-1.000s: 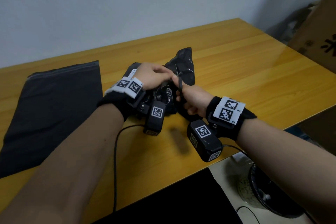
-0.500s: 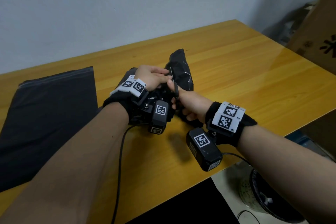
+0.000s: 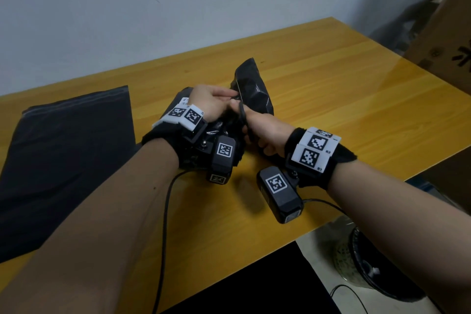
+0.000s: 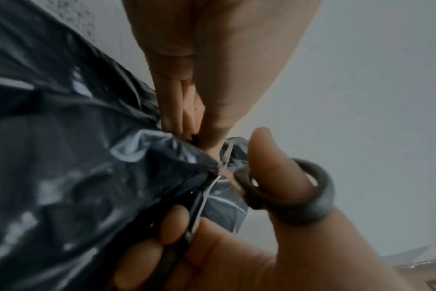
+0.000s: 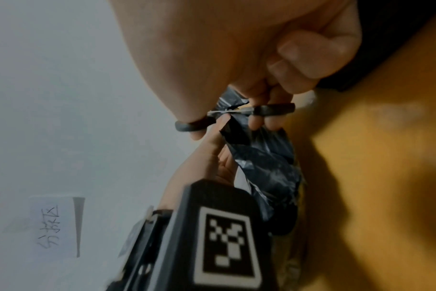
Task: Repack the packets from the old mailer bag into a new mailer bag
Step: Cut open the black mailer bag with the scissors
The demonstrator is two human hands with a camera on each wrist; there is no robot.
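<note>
The old mailer bag (image 3: 252,94), black and crumpled, stands up from the middle of the table between both hands. My left hand (image 3: 209,102) pinches its upper edge, with the fingers (image 4: 187,98) pressed on the plastic (image 4: 75,157). My right hand (image 3: 262,130) grips black-handled scissors (image 3: 242,115), the thumb through one ring (image 4: 304,196), and the blades sit at the bag's edge (image 5: 261,157). The other ring (image 5: 274,109) holds the fingers. The new mailer bag (image 3: 63,150), dark grey, lies flat at the left. No packets show.
The yellow wooden table (image 3: 331,99) backs onto a pale wall. A cardboard box (image 3: 443,41) stands off its right end, and a round bin (image 3: 369,270) sits on the floor below the front right edge. A cable (image 3: 163,237) hangs from my left wrist.
The far end of the old bag has lifted from lying low to standing more upright. Both hands stay together at its edge, with the scissors still in the right.
</note>
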